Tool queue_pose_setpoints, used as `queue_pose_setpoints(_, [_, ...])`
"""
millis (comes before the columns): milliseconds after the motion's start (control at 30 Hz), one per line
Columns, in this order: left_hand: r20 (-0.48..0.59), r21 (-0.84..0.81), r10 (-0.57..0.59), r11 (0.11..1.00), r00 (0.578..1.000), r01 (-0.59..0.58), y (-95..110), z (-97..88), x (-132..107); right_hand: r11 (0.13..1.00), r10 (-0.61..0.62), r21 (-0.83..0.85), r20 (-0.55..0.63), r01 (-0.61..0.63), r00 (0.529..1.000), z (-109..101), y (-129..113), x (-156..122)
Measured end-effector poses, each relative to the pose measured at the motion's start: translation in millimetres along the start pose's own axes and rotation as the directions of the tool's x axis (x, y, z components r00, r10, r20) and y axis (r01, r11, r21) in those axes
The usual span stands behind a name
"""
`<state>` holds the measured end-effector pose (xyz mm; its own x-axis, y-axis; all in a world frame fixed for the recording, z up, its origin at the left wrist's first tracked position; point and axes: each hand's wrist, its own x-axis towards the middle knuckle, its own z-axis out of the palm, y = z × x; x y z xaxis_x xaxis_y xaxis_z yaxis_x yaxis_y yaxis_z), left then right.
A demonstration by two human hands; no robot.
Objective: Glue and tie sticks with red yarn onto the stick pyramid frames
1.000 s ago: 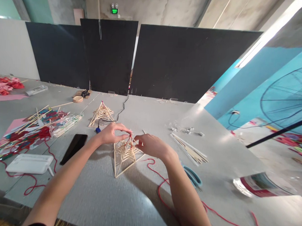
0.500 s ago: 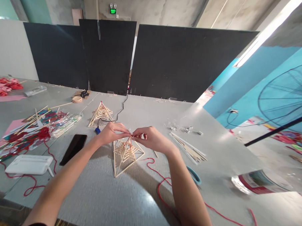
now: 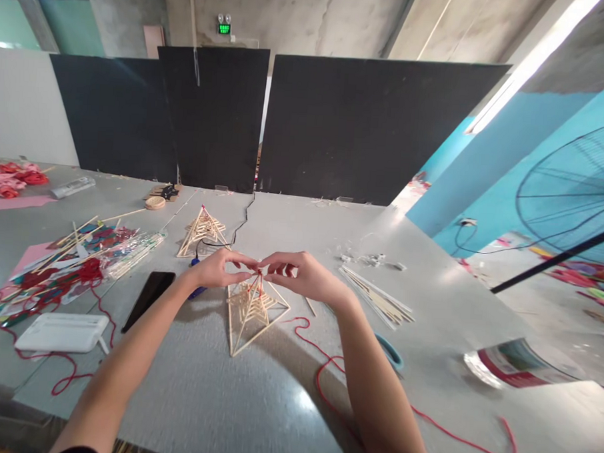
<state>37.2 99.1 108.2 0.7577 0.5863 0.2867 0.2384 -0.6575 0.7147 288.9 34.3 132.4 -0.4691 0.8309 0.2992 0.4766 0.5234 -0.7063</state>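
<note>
A pyramid of thin wooden sticks (image 3: 254, 312) stands on the table in front of me, with rungs across its sides. Red yarn (image 3: 260, 278) is at its peak, with strands running a little way down. My left hand (image 3: 219, 269) pinches at the peak from the left, thumb and forefinger meeting at the yarn. From the right, my right hand (image 3: 304, 275) pinches at the same spot, its other fingers curled. The fingertips hide the yarn's upper end. Behind my left hand stands a second stick pyramid (image 3: 202, 227) with a red tip.
Loose sticks (image 3: 376, 296) and scissors with blue handles (image 3: 390, 354) lie to the right, near a clear bottle (image 3: 519, 363) on its side. A long red yarn (image 3: 320, 374) trails across the table. Left are a phone (image 3: 148, 300), a white power bank (image 3: 61, 332) and piled craft material (image 3: 80, 263).
Both hands stay at the pyramid's peak. Their thumbs have dropped slightly away from the forefingers, and more red yarn shows between them. The camera view has shifted slightly.
</note>
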Motion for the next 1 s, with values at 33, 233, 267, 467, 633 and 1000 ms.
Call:
queue_pose_setpoints(33, [0.009,0.004,-0.014,1.000,1.000,0.014,-0.3,0.1,-0.1,0.999,-0.007,0.051,0.014,0.006,1.000,0.8,6.4,2.0])
queue_pose_setpoints(233, [-0.031,0.003,-0.048,0.999,0.998,0.048,-4.2,12.0,4.7,0.913,-0.060,0.407,0.096,0.016,0.994,16.9,56.4,20.7])
queue_pose_setpoints(267, [-0.046,0.013,-0.056,0.998,0.997,0.057,-4.2,13.4,5.1,0.902,-0.069,0.430,0.096,0.021,0.993,19.3,59.8,22.8])
queue_pose_setpoints(467, [-0.169,0.159,-0.129,0.975,0.977,0.156,8.4,6.3,-2.6,0.971,-0.018,0.240,0.014,0.014,1.000,18.5,37.6,18.9])
queue_pose_setpoints(633, [-0.144,0.198,-0.120,0.969,0.982,0.147,39.8,-4.8,-13.1,0.994,0.016,0.108,0.011,-0.017,1.000,11.7,16.7,10.0])
queue_pose_setpoints(1000, [-0.005,0.445,-0.247,0.867,0.969,0.223,58.2,12.9,-12.8,0.990,-0.090,0.110,0.064,0.083,0.994,11.6,24.3,13.5])
